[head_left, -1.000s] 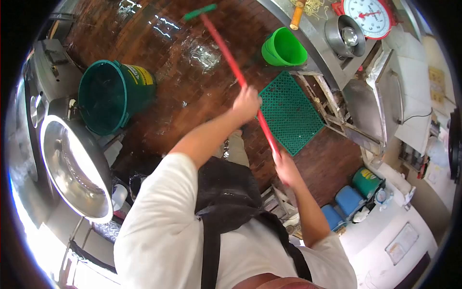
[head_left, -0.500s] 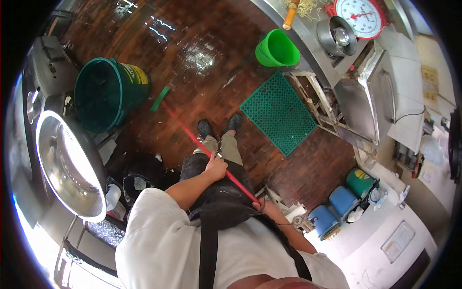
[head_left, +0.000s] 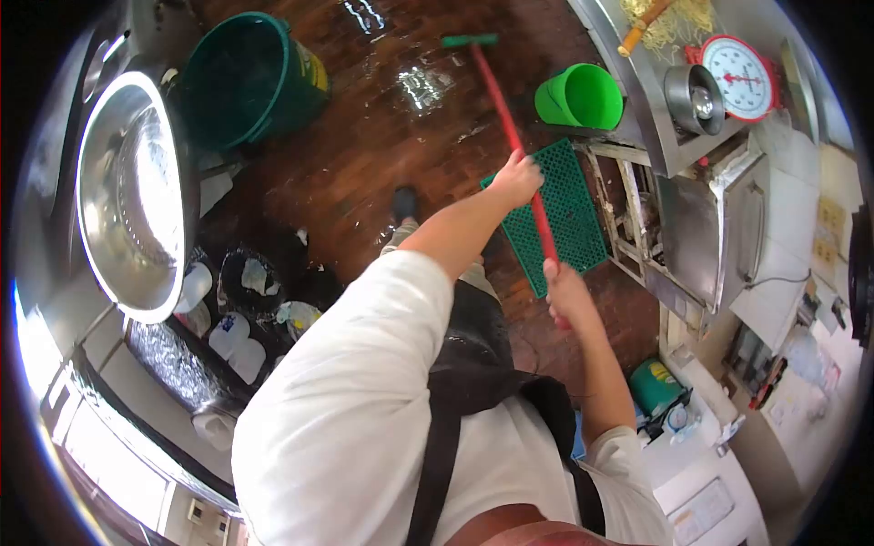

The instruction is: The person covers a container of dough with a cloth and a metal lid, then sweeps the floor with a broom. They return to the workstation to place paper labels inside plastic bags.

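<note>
My left hand [head_left: 517, 179] grips the middle of the red handle of a floor squeegee [head_left: 497, 100]. Lower down, my right hand [head_left: 569, 296] is wrapped around the handle near its end. The squeegee's narrow green head [head_left: 469, 41] lies on the wet brown floor [head_left: 382, 118] at the top of the view. Part of the handle passes above a green perforated mat [head_left: 569, 209].
A dark green bucket [head_left: 238, 82] stands at upper left, above a large steel basin [head_left: 132, 196]. On the right, a bright green bucket [head_left: 580, 96] sits beside a steel counter with a red scale [head_left: 737, 77]. Plastic containers [head_left: 237, 346] lie at lower left.
Both hands have swung the squeegee forward and right; its head went from beside the dark bucket to the top middle. My view has shifted and my feet have moved.
</note>
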The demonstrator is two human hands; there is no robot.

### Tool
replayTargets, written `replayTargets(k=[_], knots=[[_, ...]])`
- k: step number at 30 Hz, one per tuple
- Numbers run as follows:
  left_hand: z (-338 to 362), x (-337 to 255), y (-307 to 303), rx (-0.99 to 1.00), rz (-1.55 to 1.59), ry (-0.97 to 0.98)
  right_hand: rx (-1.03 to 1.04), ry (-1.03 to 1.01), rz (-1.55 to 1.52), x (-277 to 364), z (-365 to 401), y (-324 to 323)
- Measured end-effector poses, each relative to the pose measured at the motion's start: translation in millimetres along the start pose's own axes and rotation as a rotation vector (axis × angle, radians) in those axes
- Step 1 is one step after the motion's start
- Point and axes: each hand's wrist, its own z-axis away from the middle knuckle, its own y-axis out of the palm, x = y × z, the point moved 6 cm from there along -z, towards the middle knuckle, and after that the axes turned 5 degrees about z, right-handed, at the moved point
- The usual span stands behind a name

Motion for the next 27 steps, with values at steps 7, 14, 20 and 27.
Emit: replayTargets(k=[7,14,20,27], knots=[[247.3,-8.1,62.3,0.486,-0.011,-0.471,0.109,-0.406,0.469,-65.0,-10.1,112.6],[165.9,-88.1,59.0,0.209,0.085,-0.482,0.01,-0.456,0.625,-100.0,-8.3,-32.7],[-98.6,-318.5,77.5,0.215,0.489,-0.181,-0.271,-0.186,0.471,-247.0,112.1,-301.2],[-94.6,-183.5,88.7,0.23,0.308,-0.466,-0.164,-0.64,0.631,-137.8,2.6,-269.5]])
